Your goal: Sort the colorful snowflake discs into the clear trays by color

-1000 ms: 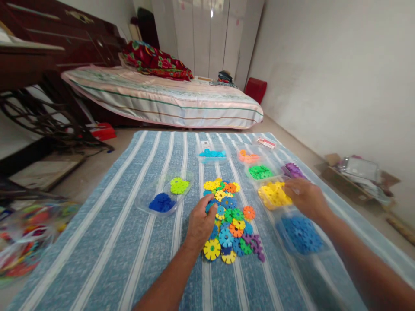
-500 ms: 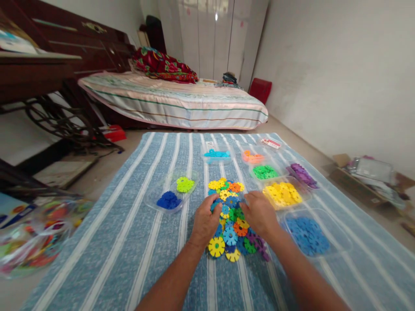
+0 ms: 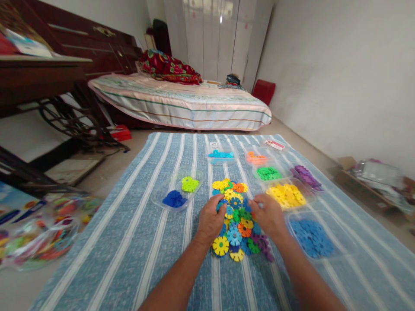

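A heap of colourful notched plastic discs [image 3: 234, 236] lies on the striped cloth between my two hands. My left hand [image 3: 210, 218] is at the heap's left side, its fingers bent and thumb close to a blue disc; what it grips, if anything, is hard to make out. On the heap's right side, my right hand [image 3: 267, 214] is closed in a pinch, with a blue notched disc [image 3: 247, 204] at its fingertips. The heap mixes yellow, blue, green, orange and purple pieces. My right hand partly covers the near edge of the tub of yellow discs [image 3: 286, 195].
To the left, a clear tub [image 3: 159, 201] holds dark blue and lime discs. Tubs of light blue discs [image 3: 221, 155], orange discs [image 3: 256, 157], green discs [image 3: 268, 173], purple discs [image 3: 306, 177] and blue discs [image 3: 311, 237] stand around. Beyond is a bed [image 3: 194, 106].
The whole view has shifted slightly, so things appear a little further right. Both hands stay at the sides of the heap, with hardly any movement against it.
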Motion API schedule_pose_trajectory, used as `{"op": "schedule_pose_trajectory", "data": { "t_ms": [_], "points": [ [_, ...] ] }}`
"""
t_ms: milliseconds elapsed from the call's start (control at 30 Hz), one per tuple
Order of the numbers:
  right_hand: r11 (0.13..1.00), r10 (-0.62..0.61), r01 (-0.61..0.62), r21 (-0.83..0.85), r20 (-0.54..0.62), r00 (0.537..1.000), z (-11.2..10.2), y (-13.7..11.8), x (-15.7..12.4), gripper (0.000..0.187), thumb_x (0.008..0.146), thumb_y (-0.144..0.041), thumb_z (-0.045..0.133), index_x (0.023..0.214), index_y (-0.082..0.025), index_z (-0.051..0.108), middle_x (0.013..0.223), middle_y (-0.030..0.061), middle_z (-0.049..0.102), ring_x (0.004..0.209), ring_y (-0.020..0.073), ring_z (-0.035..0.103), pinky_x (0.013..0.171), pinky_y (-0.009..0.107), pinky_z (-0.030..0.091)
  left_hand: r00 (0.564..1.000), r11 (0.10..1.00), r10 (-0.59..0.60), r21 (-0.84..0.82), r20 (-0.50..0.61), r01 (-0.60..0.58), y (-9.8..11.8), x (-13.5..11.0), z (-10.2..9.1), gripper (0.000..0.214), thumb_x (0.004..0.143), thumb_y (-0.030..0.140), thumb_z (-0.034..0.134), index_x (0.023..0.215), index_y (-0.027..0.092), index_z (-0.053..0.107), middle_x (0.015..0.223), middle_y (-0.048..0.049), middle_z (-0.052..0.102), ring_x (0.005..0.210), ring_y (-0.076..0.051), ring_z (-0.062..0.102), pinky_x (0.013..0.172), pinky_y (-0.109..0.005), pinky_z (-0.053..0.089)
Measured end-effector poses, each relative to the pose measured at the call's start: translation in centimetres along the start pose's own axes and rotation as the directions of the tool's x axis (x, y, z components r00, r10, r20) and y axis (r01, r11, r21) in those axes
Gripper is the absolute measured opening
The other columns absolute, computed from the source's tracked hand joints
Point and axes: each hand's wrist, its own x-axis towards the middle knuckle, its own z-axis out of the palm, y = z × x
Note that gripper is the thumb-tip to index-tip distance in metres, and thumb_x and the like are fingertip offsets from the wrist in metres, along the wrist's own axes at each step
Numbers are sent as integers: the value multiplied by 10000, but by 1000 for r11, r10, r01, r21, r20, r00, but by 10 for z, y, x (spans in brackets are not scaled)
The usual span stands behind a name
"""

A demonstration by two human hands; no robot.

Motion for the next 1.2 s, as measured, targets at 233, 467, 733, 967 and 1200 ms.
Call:
{"op": "schedule_pose_trajectory", "data": {
  "t_ms": [233,467,733,967,1200],
  "points": [
    [969,-4,-37,-244,-168,986,-84,58,-29,353,842,-435,418,724,-211,663,889,88,679,806,227,621,718,346,467,1000,1000,22,2,-5,-22,-2,-1,1,291,805,229,466,1059,183,599,1088,-64,649,1034,-188,584,962,-356,432],
    [942,-61,19,-334,-117,991,-68,53,-36,313,840,-400,442,830,-184,668,880,108,664,826,250,598,755,382,464,1000,1000,27,1,2,-27,-1,-1,2,293,798,229,476,1058,191,606,1082,-61,651,1028,-192,586,957,-359,435],
    [972,-142,168,-166,158,977,14,-27,5,170,808,-285,526,867,-175,641,971,119,616,1007,251,515,863,373,399,999,999,36,-16,-6,-36,-4,-2,1,296,784,198,484,1054,176,602,1093,-70,648,1037,-184,585,963,-362,436],
    [990,-86,103,-96,165,982,34,-21,8,123,779,-245,550,852,-179,624,964,104,612,989,228,520,839,337,394,1000,1000,29,9,4,-29,-5,-2,1,321,751,184,527,1063,190,604,1105,-69,645,1053,-191,582,970,-377,433],
    [988,-83,88,128,-40,996,6,-4,-1,175,796,-242,490,675,-208,611,829,51,651,832,182,585,790,303,441,999,999,37,9,8,-37,-5,-2,2,308,763,200,516,1057,188,606,1107,-69,645,1048,-195,583,968,-372,436]
  ]
}}
